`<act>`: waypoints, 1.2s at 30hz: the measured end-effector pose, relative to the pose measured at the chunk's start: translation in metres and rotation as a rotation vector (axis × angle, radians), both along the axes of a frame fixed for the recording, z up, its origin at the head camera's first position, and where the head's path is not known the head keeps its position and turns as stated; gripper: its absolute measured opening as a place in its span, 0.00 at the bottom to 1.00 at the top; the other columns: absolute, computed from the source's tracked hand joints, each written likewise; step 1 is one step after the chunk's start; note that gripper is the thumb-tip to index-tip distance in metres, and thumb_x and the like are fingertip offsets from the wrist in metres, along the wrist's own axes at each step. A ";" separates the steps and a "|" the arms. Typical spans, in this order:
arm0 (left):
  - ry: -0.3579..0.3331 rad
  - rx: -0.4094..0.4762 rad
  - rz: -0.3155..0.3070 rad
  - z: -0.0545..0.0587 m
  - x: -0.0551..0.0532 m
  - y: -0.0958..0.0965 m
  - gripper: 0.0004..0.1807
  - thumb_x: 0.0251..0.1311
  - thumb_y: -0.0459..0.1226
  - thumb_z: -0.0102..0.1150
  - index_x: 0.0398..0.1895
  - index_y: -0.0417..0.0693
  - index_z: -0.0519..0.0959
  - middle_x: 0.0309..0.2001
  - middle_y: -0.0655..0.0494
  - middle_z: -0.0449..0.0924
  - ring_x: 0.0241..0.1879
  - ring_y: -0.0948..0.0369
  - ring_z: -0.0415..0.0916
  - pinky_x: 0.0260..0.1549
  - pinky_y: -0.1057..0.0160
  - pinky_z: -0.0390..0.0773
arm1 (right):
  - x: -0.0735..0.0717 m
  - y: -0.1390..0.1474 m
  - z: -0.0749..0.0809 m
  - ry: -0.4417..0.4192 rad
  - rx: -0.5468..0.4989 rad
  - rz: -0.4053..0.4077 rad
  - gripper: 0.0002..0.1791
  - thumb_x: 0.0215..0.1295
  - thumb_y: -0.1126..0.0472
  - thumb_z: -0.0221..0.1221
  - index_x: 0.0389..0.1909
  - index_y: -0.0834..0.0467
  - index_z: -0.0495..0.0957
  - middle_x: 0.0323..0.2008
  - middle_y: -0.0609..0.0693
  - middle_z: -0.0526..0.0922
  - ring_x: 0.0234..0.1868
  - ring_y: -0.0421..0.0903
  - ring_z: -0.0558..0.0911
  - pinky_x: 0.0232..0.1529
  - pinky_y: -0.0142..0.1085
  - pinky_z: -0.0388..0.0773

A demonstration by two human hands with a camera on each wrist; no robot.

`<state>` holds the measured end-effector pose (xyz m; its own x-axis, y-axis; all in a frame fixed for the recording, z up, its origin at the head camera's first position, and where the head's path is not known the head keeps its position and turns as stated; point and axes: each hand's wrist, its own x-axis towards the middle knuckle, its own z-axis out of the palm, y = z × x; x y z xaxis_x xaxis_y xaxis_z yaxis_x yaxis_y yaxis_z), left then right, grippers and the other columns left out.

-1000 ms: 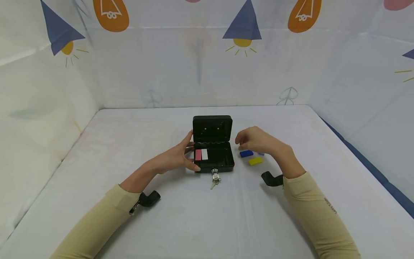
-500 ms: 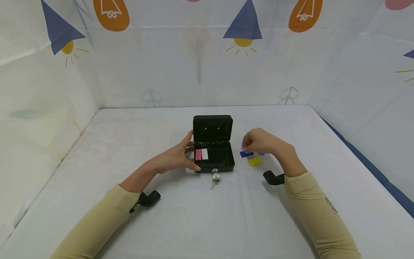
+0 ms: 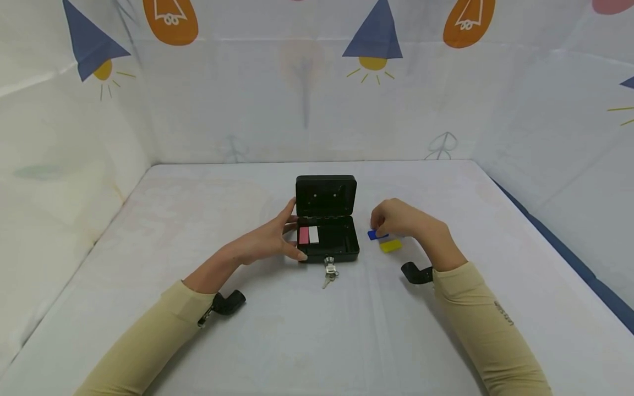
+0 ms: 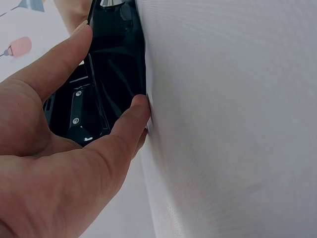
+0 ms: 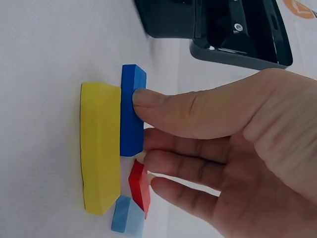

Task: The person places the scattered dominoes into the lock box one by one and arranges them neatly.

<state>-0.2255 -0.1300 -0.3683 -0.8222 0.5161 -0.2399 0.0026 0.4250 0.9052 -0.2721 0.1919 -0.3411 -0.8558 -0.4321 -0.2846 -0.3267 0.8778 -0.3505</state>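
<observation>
A small black cash box (image 3: 342, 257) stands with its lid (image 3: 326, 196) raised. A pink block (image 3: 304, 235) and a white block (image 3: 313, 235) lie side by side in its left part. My left hand (image 3: 264, 237) holds the box's left side, thumb at the front corner, fingers partly hidden behind the wall. Right of the box, my right hand (image 3: 403, 216) pinches a flat blue block (image 5: 130, 116) between its thumb (image 5: 173, 111) and fingers. A longer yellow block (image 5: 100, 148) lies close alongside it. Near the fingertips are a red block (image 5: 139, 186) and a light blue block (image 5: 128, 216).
Keys (image 3: 329, 273) hang from the lock at the box's front, down onto the white tablecloth (image 3: 297, 330). A printed white curtain (image 3: 247, 99) rises behind the table. Each sleeve cuff carries a black camera mount (image 3: 416, 273).
My right hand has moved from above the table near the box, slightly right and down, onto the blue block, and its fingers have closed there. The left hand has stayed on the box.
</observation>
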 end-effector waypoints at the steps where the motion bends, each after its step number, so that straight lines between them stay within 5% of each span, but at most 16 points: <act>1: -0.001 0.002 0.000 0.000 0.000 0.000 0.74 0.48 0.38 0.77 0.77 0.75 0.23 0.80 0.54 0.42 0.80 0.53 0.42 0.74 0.38 0.50 | 0.001 -0.001 0.000 0.005 0.007 0.002 0.06 0.61 0.67 0.64 0.38 0.59 0.86 0.37 0.52 0.86 0.37 0.46 0.80 0.46 0.41 0.80; 27: -0.013 0.011 0.001 0.000 0.000 -0.001 0.74 0.48 0.38 0.78 0.77 0.76 0.23 0.80 0.54 0.41 0.81 0.53 0.41 0.74 0.38 0.51 | 0.007 -0.007 0.005 0.043 0.085 -0.007 0.06 0.59 0.65 0.64 0.36 0.60 0.87 0.38 0.52 0.86 0.35 0.45 0.77 0.38 0.36 0.78; 36: -0.014 0.010 -0.005 0.000 0.001 -0.001 0.73 0.48 0.39 0.77 0.76 0.78 0.23 0.80 0.55 0.41 0.81 0.53 0.41 0.74 0.39 0.51 | 0.014 -0.015 0.008 0.063 0.141 -0.011 0.04 0.60 0.67 0.63 0.33 0.60 0.87 0.31 0.50 0.83 0.29 0.45 0.75 0.31 0.33 0.71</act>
